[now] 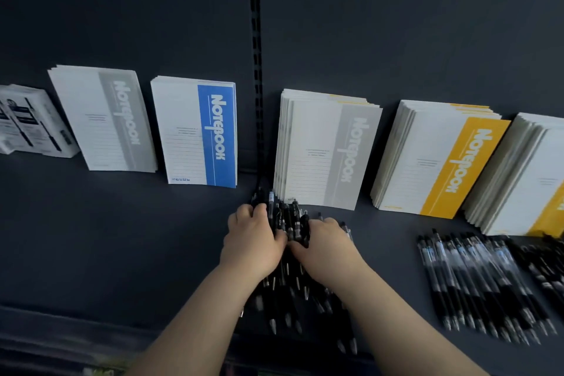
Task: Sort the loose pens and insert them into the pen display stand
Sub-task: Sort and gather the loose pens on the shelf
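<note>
Head view: the pens (287, 223) lie bunched on the shelf (122, 238), lengthwise away from the person, with the left hand (253, 238) and right hand (323, 244) curled round them from either side.

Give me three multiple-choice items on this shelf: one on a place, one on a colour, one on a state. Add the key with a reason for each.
1. Where does the pen pile lie?
A. In a drawer
B. On the shelf, at the foot of the grey-band notebooks right of the slotted rail
C. On the floor

2. What colour is the band on the notebook stack just left of the rail?
A. Blue
B. Red
C. Green

3. What are the left hand and the right hand doing?
A. Hanging idle
B. Lifting a notebook
C. Both gripping the pen pile

Key: 1 B, the pens reach up to that grey-band stack; 2 A, its band is plainly blue; 3 C, fingers of both hands curl over the pile from either side.
</note>
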